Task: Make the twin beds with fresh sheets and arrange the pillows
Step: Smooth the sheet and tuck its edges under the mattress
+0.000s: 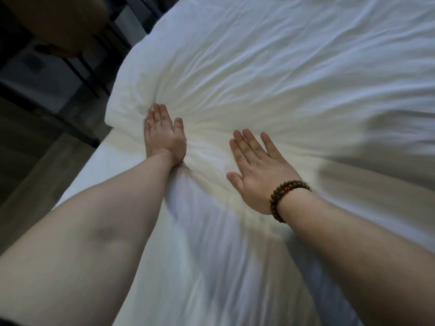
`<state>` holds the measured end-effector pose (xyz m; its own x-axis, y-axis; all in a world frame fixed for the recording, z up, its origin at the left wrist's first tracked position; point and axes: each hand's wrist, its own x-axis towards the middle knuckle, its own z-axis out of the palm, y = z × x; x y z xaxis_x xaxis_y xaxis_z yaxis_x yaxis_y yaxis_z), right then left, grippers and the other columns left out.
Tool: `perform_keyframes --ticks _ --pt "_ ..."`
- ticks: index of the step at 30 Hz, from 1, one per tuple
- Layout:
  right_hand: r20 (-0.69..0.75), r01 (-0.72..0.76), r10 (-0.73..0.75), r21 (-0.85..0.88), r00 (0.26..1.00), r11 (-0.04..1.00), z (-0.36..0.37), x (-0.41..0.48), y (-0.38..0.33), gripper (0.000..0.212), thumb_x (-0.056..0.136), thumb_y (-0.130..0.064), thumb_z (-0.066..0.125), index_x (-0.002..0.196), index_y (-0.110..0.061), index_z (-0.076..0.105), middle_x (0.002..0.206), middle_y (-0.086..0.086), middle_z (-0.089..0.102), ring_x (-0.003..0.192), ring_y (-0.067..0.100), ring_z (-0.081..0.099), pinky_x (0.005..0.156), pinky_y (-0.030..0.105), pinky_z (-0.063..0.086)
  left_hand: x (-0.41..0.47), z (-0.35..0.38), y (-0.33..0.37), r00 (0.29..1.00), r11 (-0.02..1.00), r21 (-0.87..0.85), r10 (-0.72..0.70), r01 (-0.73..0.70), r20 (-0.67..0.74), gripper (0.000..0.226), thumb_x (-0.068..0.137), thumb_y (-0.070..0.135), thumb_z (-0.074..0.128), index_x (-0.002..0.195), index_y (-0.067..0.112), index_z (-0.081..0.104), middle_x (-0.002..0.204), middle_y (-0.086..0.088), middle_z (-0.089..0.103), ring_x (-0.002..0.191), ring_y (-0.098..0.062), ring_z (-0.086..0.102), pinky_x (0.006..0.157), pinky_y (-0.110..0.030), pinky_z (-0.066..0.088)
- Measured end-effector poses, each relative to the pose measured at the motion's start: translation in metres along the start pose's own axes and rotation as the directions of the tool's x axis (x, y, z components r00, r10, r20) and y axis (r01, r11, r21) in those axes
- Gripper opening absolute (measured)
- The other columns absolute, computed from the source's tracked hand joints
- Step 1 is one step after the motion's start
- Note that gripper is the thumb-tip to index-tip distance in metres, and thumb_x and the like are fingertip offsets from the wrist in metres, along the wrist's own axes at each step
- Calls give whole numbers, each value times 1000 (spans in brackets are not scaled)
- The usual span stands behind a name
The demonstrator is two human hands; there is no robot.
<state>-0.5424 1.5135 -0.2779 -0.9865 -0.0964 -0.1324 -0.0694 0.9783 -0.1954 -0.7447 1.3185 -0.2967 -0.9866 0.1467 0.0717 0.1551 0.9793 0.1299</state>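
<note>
White duvet [259, 78] lies spread across the bed [87, 177] as we press our left hand [164, 137] and right hand [256, 170] flat on it, fingers straight, gripping nothing. Long outward strokes toward its corner should, we judge, clear the creases.

Open sheet [294, 78] ahead; dark furniture [58, 27] left.

Bedroom: white-sheeted bed [282, 67], dark chair [58, 24] on wood-look floor [35, 165] beside it.
</note>
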Motion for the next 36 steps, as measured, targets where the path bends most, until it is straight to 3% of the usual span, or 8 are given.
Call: perform_keyframes --ticks 8,18,32,36 --pt "-24 78 -77 9 997 997 1 60 -25 70 99 -54 -5 155 -14 -21 161 2 -31 145 15 -34 120 46 -18 45 8 -38 993 994 -35 -104 102 -54 68 106 44 19 161 6 4 169 -10 2 156 -25 -1 126 -39 -3" --pt "-47 171 -171 -4 984 985 2 132 -59 71 100 -51 1 157 -11 -15 163 6 -25 148 17 -29 121 46 -17 85 11 -70 989 993 -18 -116 115 -96 67 107 43 18 161 7 5 169 -8 3 156 -19 -1 126 -34 -4" --pt "-96 253 -254 -31 962 967 7 220 -106 70 101 -46 2 158 -7 -6 166 10 -13 151 23 -21 121 47 -15 130 16 -103 980 979 -51 -198 196 -35 68 106 49 17 161 8 11 168 -6 13 155 -18 10 126 -35 7" --pt "-86 253 -254 -31 963 967 7 242 -123 70 101 -45 0 158 -4 -4 166 12 -11 152 25 -18 121 47 -15 135 14 -106 978 972 -110 -203 206 42 67 106 50 20 161 11 14 167 -4 18 154 -18 16 125 -35 12"
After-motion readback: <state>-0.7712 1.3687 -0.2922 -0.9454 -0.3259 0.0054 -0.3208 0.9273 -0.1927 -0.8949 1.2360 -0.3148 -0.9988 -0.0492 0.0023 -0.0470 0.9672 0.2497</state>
